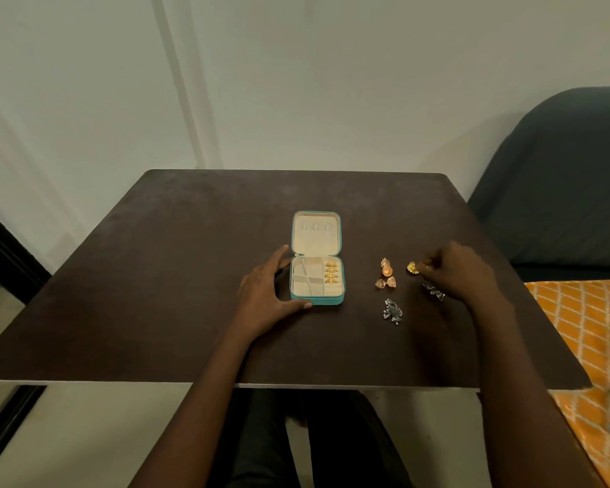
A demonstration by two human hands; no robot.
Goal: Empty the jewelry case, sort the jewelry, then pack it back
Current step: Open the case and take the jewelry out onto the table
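fingers [424, 268] pinch one gold earring [412, 268]; four rings [331, 272] fill case [317, 301].

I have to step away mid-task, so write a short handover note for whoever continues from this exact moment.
Left hand: open, steadying the open teal jewelry case.
Right hand: fingers pinching a gold flower earring.
On the table: gold jhumka earrings, silver earring, dark pieces by the right hand.
Done: gold rings sit in the case's right slot.
Left: pack the earrings, close the case.
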